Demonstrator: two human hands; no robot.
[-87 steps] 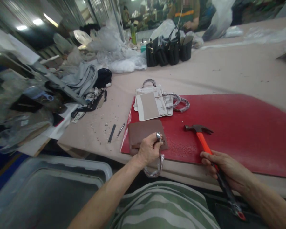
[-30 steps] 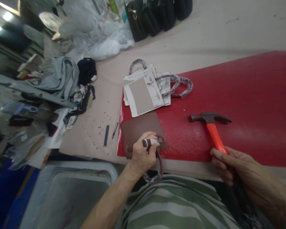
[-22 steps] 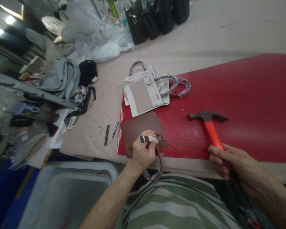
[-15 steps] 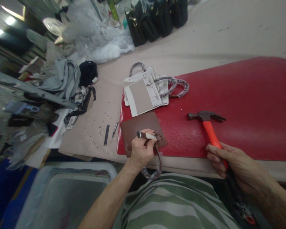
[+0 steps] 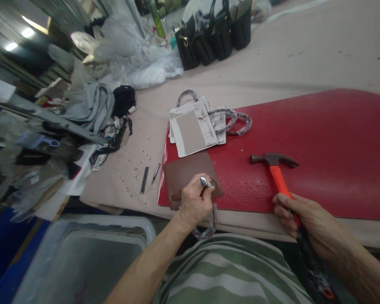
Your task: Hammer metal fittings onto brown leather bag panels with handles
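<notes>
My left hand is closed around a short metal punch, whose shiny end points up toward me. The punch stands over the right part of a brown leather bag panel; its lower tip is hidden by my fingers. From the panel's near edge, a plastic-wrapped handle loops down over the table edge. My right hand grips a claw hammer by its orange and black handle. The hammer's dark head is held above the red mat, to the right of the panel.
Beyond the panel, stacked pale panels with wrapped handles lie on the red mat. A dark flat strip and a thin metal tool lie left, near scattered small bits. Black bags stand behind; a plastic bin sits lower left.
My left hand has tipped the punch from lying slanted to more upright, its end now facing me. The hammer stays nearly in place in my right hand. The view has shifted slightly.
</notes>
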